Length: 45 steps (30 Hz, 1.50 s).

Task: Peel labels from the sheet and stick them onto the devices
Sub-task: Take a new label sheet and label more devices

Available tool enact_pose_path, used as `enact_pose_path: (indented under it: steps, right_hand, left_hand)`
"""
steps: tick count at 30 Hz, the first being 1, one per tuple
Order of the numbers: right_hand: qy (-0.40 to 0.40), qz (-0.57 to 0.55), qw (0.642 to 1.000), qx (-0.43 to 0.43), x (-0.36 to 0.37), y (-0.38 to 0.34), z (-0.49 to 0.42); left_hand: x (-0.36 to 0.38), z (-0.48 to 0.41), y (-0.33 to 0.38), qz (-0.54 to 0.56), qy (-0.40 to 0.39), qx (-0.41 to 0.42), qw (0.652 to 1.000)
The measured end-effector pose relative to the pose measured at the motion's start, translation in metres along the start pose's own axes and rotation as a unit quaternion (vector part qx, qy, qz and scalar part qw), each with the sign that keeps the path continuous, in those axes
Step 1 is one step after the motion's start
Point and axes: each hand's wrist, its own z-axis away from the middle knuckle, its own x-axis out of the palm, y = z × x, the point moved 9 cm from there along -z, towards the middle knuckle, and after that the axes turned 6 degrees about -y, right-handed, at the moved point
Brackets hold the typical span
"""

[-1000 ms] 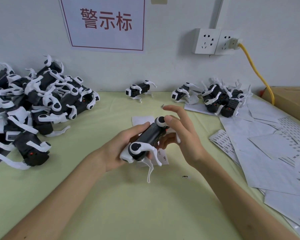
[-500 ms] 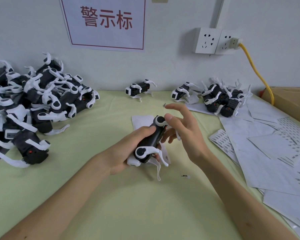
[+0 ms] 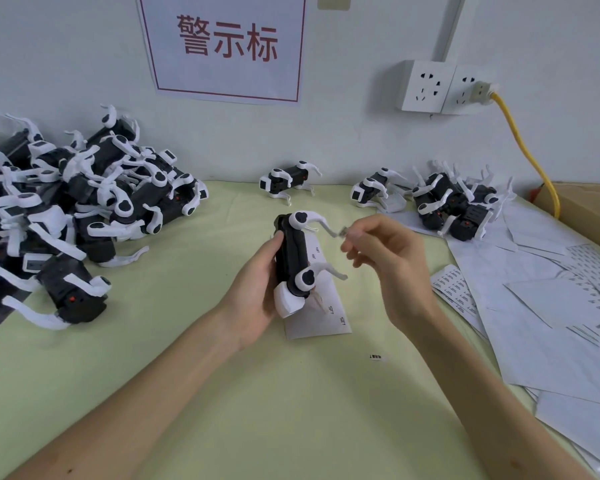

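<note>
Now your left hand (image 3: 257,289) grips the device (image 3: 291,251) by its stiff black body, above the sheet (image 3: 326,322) on the surface (image 3: 291,410). Your right hand (image 3: 392,268) pinches what seems a flimsy, sticky label (image 3: 343,232); hold only its edge.

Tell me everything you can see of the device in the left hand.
The device is a long black body, seemingly plastic, with curved white legs on round black-centred joints and a white cap at its near end. It points away from the person, held over the label sheet. The left hand grips its left side. The right hand pinches a small label by the far leg's tip; contact there is unclear.
</note>
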Motion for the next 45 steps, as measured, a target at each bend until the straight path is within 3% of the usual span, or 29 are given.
enact_pose_path:
  steps: [4, 13, 27, 45]
  right_hand:
    - [-0.045, 0.036, 0.998, 0.029, 0.016, 0.01, 0.004]
    - [-0.069, 0.064, 0.995, 0.028, 0.021, 0.007, 0.003]
    - [-0.055, 0.142, 0.988, 0.027, 0.018, 0.005, 0.002]
    - [-0.027, 0.166, 0.985, 0.023, 0.017, 0.0, 0.006]
  left_hand:
    - [0.006, 0.003, -0.001, -0.042, -0.006, 0.027, 0.999]
    - [0.012, 0.005, 0.012, -0.076, -0.017, 0.102, 0.992]
    - [0.015, 0.004, 0.013, -0.127, -0.038, 0.135, 0.982]
    - [0.01, 0.004, 0.011, -0.196, -0.003, 0.142, 0.97]
